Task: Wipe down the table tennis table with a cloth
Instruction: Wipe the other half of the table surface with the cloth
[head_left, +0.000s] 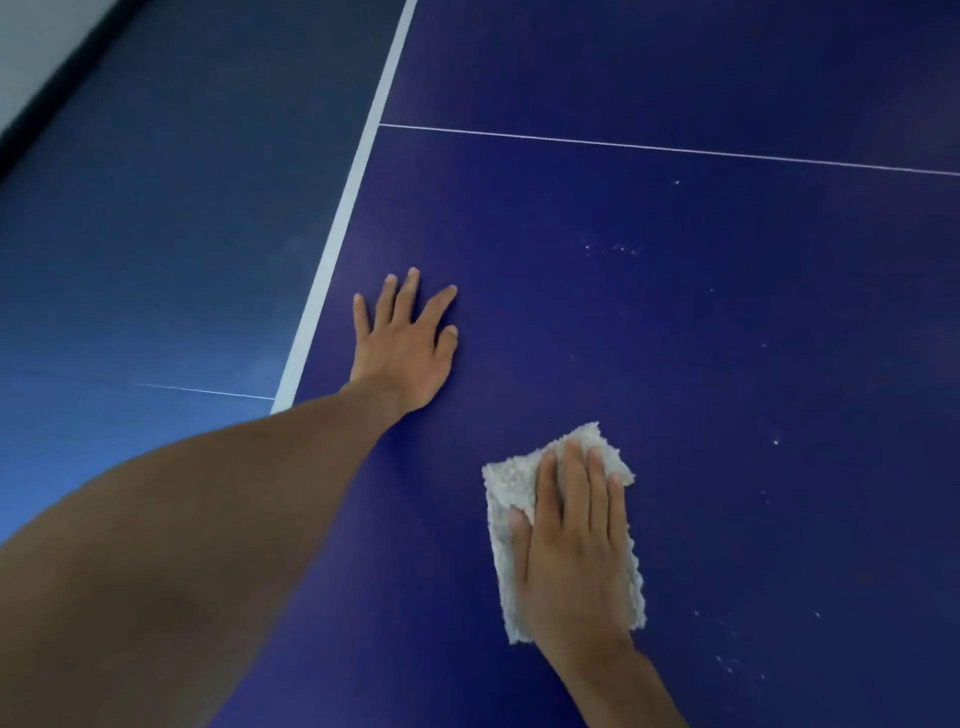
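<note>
— Dark blue table tennis table top (675, 322) fills most of the view. It has a broad white edge line (353, 192) along its left side and a thin white centre line (675, 149) crossing at the far end. Blue floor (156, 218) lies past the edge on the left.

— And the cloth?

— A pale grey, nubbly, folded cloth (511, 499) lies flat on the near part of the table, right of the middle. Small white specks (613, 249) dot the surface to its right and farther off.

— How is it held?

— The right hand (571, 561) lies palm down on it, fingers straight and close together, pressing it to the table. Cloth shows past the fingertips and on both sides.

— The other hand?

— The left hand (402, 353) rests flat on the table, farther off and to the left, just beside the white edge line. Its fingers are spread and the arm is stretched out straight.
</note>
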